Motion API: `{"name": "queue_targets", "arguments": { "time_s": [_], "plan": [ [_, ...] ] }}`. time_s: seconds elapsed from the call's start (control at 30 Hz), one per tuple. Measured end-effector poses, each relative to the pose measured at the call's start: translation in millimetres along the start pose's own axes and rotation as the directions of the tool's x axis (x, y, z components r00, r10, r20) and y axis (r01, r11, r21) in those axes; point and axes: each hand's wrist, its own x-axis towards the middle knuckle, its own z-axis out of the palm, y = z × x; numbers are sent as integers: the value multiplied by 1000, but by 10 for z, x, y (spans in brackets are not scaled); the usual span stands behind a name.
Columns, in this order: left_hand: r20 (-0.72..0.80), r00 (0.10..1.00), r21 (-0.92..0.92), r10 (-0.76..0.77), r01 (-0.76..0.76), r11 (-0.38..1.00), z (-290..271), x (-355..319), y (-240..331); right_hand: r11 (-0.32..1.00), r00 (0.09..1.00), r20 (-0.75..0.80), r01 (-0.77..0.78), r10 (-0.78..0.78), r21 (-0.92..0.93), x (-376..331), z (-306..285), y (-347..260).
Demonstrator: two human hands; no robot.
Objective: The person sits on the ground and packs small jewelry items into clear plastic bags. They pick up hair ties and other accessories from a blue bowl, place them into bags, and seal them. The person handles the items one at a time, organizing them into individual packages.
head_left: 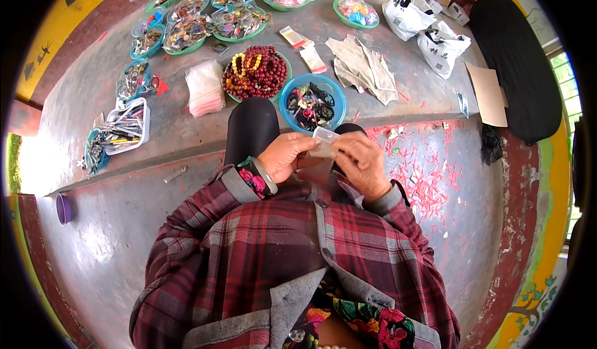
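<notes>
Both hands, left (285, 156) and right (362, 162), are raised close together before the chest, fingers curled inward.

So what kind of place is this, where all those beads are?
Probably a small craft spot on a concrete floor, where trinkets get packed by hand. A plate of dark red beads, a stack of little clear bags and many small dishes of bits lie around.

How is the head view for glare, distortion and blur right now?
Head view: strong fisheye bending, with black corners; blown-out glare at the left edge on the grey floor; both hands, left hand and right hand, and the small clear bag look evenly lit and fairly sharp.
</notes>
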Motion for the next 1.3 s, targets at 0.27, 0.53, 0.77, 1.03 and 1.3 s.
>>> {"name": "queue_targets", "arguments": {
  "time_s": [0.27,0.53,0.77,1.03,1.3],
  "plan": [
    [30,1000,58,6,-8,998,-48,16,-25,955,953,-83,-296,293,-26,8,20,86],
    [7,998,13,-56,56,998,-110,69,-52,729,953,73,273,-294,-628,-48,-5,72],
    [21,999,-14,-44,44,999,-10,1,6,694,912,83,362,-401,-622,-39,-17,54],
    [21,999,5,-46,46,999,-17,3,-6,951,999,-40,-9,-3,-308,49,15,4],
    [15,999,52,-32,31,998,-34,28,-36,922,996,-8,78,-88,-380,26,1,5]
  ]
}}
